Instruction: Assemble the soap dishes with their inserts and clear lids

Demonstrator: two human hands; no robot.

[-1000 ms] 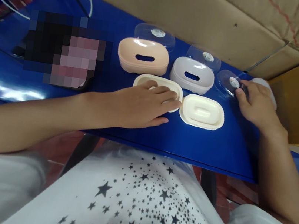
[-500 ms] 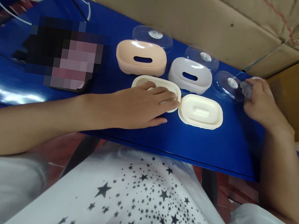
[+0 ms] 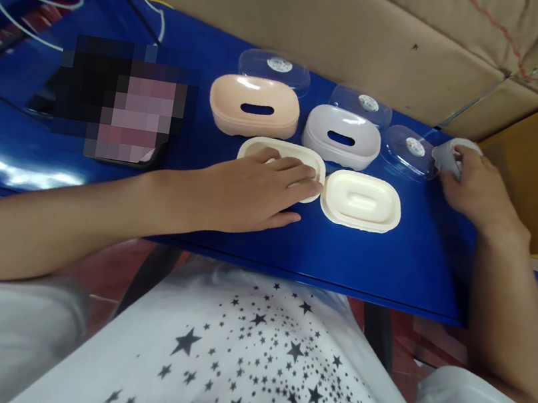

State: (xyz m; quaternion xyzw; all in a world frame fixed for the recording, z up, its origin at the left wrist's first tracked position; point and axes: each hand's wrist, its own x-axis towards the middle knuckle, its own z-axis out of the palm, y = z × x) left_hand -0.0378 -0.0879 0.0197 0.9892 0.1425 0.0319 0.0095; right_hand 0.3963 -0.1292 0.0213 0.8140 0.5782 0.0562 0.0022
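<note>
My left hand (image 3: 255,189) lies palm down with its fingers spread over a cream soap dish tray (image 3: 282,147), hiding much of it. Beside it sits a second cream piece (image 3: 362,200) with a raised oval centre. Behind these stand a peach soap dish (image 3: 234,98) and a pale lilac soap dish (image 3: 320,132), each with a slot in its base. At the right, my right hand (image 3: 478,185) is closed around a whitish roll (image 3: 448,155) that looks like tape; its far side is partly hidden by my fingers.
Clear lids with round stickers, a left one (image 3: 254,64), a middle one (image 3: 345,98) and a right one (image 3: 401,157), lie along the back. A cardboard wall (image 3: 325,28) rises behind the blue table (image 3: 252,246). A blurred-out dark object (image 3: 126,106) and cables occupy the left.
My right hand has turned and shifted slightly, so more of the whitish roll shows between its fingers. My left hand stays on the cream tray.
</note>
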